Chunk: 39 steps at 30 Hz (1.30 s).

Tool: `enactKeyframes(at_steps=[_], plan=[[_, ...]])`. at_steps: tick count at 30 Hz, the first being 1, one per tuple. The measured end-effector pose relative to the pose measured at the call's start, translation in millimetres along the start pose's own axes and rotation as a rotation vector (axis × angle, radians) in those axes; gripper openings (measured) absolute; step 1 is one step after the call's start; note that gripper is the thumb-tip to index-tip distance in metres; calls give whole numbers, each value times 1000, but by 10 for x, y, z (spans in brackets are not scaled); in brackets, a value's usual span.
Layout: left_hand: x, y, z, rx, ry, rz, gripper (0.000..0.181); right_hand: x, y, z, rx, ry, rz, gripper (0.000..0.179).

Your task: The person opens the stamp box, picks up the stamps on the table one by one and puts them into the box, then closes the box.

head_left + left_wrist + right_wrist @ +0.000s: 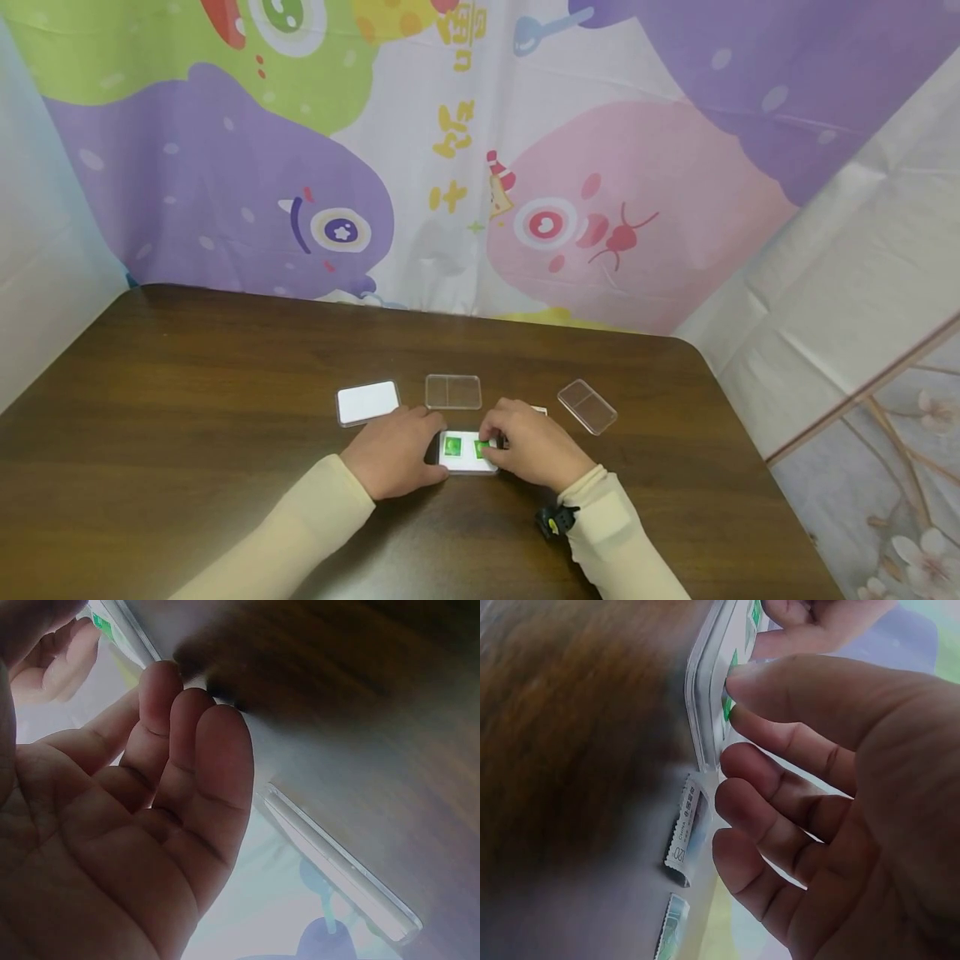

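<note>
A flat clear case with a white insert (467, 454) lies on the table between the hands. Two green stamps sit on it, one at the left (453, 447) and one at the right (481, 449). My left hand (396, 454) holds the case's left end, thumb at the near edge and forefinger at the far one. With thumb and forefinger my right hand (534, 442) pinches the right-hand stamp, which these fingertips partly cover. Another stamp, printed CHINA (682, 832), lies curled on the table beside the case, mostly behind the right hand in the head view.
Beyond the left hand lies a case with a white insert (367, 402). Two clear panels with a dividing line lie behind the work, one in the middle (453, 392) and one tilted at the right (588, 407). A further stamp (672, 930) shows at the lower edge. A printed curtain (435, 275) hangs behind the table.
</note>
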<state>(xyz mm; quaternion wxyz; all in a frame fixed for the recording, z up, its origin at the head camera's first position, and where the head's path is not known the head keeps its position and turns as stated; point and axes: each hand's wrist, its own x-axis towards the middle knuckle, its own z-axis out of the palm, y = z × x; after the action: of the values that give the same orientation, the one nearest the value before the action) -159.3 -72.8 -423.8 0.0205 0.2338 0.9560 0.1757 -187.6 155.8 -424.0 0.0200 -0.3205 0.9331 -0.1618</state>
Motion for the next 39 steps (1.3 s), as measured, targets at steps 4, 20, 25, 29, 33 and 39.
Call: enactKeyframes(at_steps=[4,20,25,29,33,39], plan=[[-4,4,-4,2,1,2,48,-6,-6,-4,7,-3,-1,11],[-1,8,0,3,-7,-4,48,-5,24,-75,-9,-26,-31,41],[1,8,-6,5,-8,-7,48,-8,17,-60,-51,-52,-41,49],[-3,5,0,9,-7,-3,49,-23,8,-51,-60,-76,-30,49],[-11,7,1,7,-7,-1,48,-31,10,-39,-69,-80,-24,46],[-11,8,-4,9,-3,2,47,-28,9,-35,-75,-78,-24,45]])
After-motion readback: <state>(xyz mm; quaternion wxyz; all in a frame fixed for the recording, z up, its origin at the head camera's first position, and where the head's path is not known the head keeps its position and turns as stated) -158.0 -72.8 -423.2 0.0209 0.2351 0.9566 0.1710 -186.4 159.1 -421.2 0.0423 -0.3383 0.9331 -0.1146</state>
